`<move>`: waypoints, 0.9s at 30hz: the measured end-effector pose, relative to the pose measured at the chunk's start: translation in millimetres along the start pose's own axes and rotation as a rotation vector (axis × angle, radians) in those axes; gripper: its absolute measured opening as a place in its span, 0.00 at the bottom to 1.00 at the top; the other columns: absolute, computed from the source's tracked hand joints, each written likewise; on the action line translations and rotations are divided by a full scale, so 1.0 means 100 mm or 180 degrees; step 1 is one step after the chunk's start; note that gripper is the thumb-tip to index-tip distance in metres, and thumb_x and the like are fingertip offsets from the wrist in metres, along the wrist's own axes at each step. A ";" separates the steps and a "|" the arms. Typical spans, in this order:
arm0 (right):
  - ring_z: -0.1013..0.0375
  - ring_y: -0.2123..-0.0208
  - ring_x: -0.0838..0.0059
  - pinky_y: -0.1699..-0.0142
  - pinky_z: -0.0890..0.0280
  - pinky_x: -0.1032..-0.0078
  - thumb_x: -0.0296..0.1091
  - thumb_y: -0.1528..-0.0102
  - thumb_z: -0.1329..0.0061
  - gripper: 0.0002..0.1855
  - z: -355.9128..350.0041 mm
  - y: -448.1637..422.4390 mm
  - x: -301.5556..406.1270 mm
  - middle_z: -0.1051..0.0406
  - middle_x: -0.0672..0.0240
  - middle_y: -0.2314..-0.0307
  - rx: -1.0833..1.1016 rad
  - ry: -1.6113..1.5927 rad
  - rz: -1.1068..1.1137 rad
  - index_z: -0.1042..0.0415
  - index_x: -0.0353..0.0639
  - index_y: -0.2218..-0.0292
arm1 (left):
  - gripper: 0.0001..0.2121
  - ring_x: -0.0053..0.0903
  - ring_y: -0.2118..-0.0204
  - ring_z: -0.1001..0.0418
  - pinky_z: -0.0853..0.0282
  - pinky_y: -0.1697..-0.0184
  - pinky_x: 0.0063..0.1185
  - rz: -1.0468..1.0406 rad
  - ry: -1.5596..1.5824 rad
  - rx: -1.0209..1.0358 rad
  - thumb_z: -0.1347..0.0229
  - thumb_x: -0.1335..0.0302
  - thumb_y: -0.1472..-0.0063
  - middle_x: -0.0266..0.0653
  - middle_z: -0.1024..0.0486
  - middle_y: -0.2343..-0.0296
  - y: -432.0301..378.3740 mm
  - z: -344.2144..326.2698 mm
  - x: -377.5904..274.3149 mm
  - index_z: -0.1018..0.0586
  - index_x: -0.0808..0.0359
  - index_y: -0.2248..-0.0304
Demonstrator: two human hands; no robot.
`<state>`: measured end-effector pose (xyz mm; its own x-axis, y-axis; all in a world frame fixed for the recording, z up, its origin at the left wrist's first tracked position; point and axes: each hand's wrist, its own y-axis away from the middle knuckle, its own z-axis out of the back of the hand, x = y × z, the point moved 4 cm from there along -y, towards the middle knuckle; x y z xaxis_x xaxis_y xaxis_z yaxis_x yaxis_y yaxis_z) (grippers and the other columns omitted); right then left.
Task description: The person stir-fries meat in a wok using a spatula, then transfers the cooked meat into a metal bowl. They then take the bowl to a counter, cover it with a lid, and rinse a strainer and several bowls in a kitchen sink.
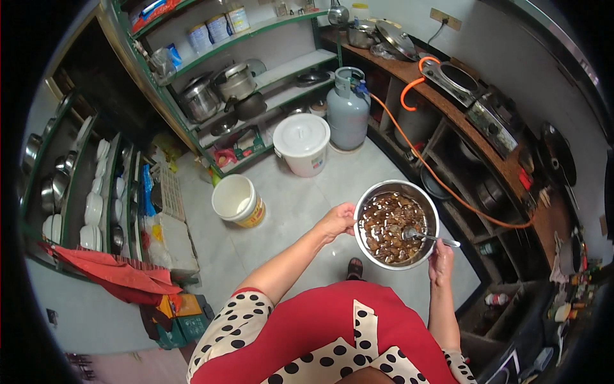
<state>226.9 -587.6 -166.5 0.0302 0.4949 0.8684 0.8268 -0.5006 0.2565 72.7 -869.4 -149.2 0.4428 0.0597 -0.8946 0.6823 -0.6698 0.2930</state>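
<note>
Between my hands I hold a round stainless steel bowl (363, 196) above the tiled floor. Brown pieces of food in dark liquid (391, 225) fill much of it; what they are exactly I cannot tell. A metal spoon (434, 238) rests in the bowl, its handle sticking out over the right rim. My left hand (339, 220) grips the bowl's left side. On the lower right, my right hand (441, 261) holds the rim just below the spoon handle. The fingers under the bowl are partly hidden.
A lidded white bucket (301, 149) and an open white bucket (235, 199) stand on the floor. Behind them are a gas cylinder (348, 113) and green shelves (292, 79) with pots. An orange hose (417, 153) runs along the counter (407, 77) past a gas stove (494, 122).
</note>
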 end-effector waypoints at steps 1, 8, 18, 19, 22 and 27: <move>0.40 0.78 0.87 0.73 0.45 0.86 0.35 0.46 0.55 0.10 -0.15 -0.18 0.04 0.36 0.77 0.79 0.0053 0.0042 -0.0043 0.33 0.38 0.68 | 0.11 0.18 0.70 0.29 0.30 0.68 0.17 0.0019 0.0006 -0.0163 0.48 0.76 0.47 0.33 0.28 0.72 -0.06 0.10 -0.07 0.31 0.66 0.62; 0.41 0.82 0.87 0.77 0.45 0.88 0.35 0.47 0.55 0.11 -1.09 -1.72 -0.01 0.36 0.77 0.81 0.0634 0.0345 -0.0440 0.34 0.37 0.66 | 0.11 0.20 0.71 0.28 0.29 0.69 0.18 -0.0272 0.0532 -0.0829 0.52 0.82 0.46 0.36 0.28 0.71 -0.55 0.87 -0.62 0.33 0.67 0.61; 0.35 0.77 0.84 0.73 0.40 0.87 0.34 0.46 0.56 0.11 -2.64 -3.25 -0.25 0.31 0.71 0.76 0.1267 0.0483 -0.0518 0.34 0.34 0.66 | 0.10 0.17 0.72 0.28 0.28 0.69 0.16 -0.0474 0.0703 -0.1395 0.53 0.82 0.46 0.34 0.28 0.71 -1.27 2.08 -1.24 0.34 0.66 0.63; 0.33 0.73 0.80 0.67 0.39 0.82 0.33 0.46 0.58 0.10 -2.76 -3.37 -0.27 0.30 0.69 0.74 0.1350 0.0467 -0.0633 0.32 0.34 0.67 | 0.10 0.17 0.72 0.28 0.28 0.69 0.16 -0.0543 0.0710 -0.1340 0.53 0.82 0.46 0.33 0.28 0.71 -1.38 2.22 -1.31 0.34 0.66 0.63; 0.35 0.75 0.83 0.71 0.40 0.85 0.33 0.46 0.57 0.09 -3.11 -3.77 -0.39 0.31 0.71 0.75 0.1230 0.0490 -0.0581 0.33 0.36 0.66 | 0.11 0.16 0.71 0.29 0.29 0.67 0.16 -0.0505 0.0670 -0.1372 0.53 0.82 0.46 0.32 0.28 0.71 -1.66 2.55 -1.52 0.34 0.65 0.62; 0.35 0.73 0.82 0.69 0.40 0.84 0.31 0.47 0.56 0.09 -3.48 -4.43 -0.42 0.32 0.70 0.75 0.1049 0.0479 -0.0682 0.32 0.34 0.67 | 0.11 0.15 0.71 0.30 0.33 0.70 0.13 -0.0368 0.0452 -0.1385 0.54 0.82 0.46 0.31 0.29 0.71 -2.21 3.04 -1.97 0.33 0.63 0.63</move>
<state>-335.7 -633.6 -169.1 -0.2242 0.4417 0.8687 0.9416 -0.1315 0.3100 -342.2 -958.4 -140.3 0.4041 0.2366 -0.8836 0.8988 -0.2822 0.3355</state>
